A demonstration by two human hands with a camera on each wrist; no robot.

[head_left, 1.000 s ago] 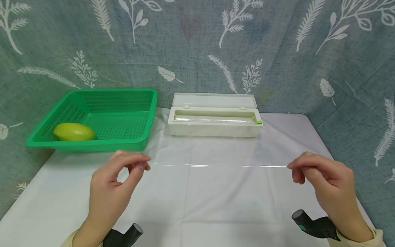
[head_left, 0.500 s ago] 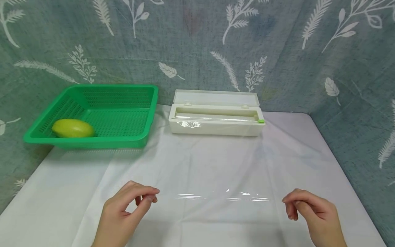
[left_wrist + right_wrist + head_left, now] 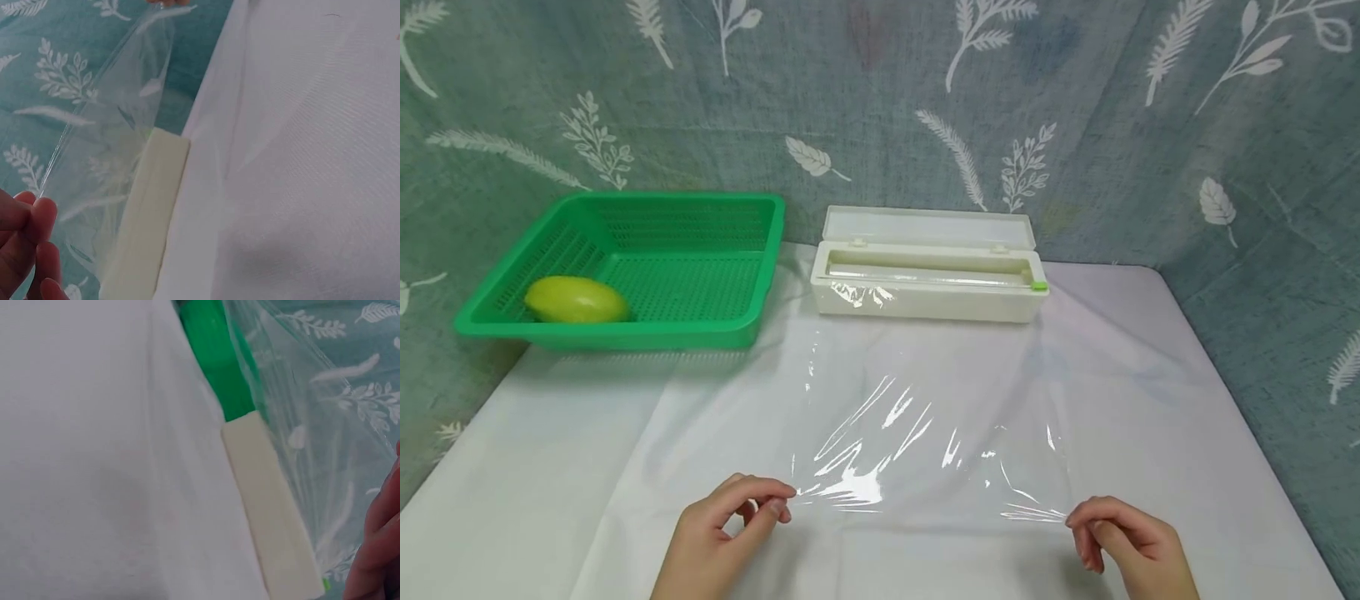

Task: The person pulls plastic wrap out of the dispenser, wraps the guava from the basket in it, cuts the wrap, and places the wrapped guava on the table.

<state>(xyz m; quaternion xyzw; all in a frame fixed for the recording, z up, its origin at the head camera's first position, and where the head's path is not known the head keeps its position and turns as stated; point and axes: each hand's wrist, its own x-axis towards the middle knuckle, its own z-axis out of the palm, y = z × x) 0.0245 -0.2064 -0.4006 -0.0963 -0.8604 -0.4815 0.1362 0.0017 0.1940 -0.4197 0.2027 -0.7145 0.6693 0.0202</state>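
A clear sheet of plastic wrap (image 3: 857, 483) stretches from the white wrap dispenser (image 3: 928, 307) toward the person, bright with glare and creases. My left hand (image 3: 726, 529) pinches its near left corner between thumb and fingers; the left wrist view shows the film edge (image 3: 59, 150) running from those fingertips. At the near right corner, my right hand (image 3: 1131, 542) pinches the film as well, pulling small creases there. The dispenser's lid (image 3: 928, 227) is tipped back, and a roll of wrap (image 3: 925, 276) lies inside. A green slider (image 3: 1039, 286) sits at its right end.
To the left of the dispenser stands a green plastic basket (image 3: 700, 336) holding a yellow oval fruit (image 3: 576, 300). A white cloth (image 3: 925, 567) covers the table. Patterned blue-green fabric (image 3: 880, 100) hangs behind and along the sides.
Both hands have moved toward the person, drawing out a longer sheet of wrap and coming slightly closer together. The view has tilted a little; basket and dispenser stay in place.
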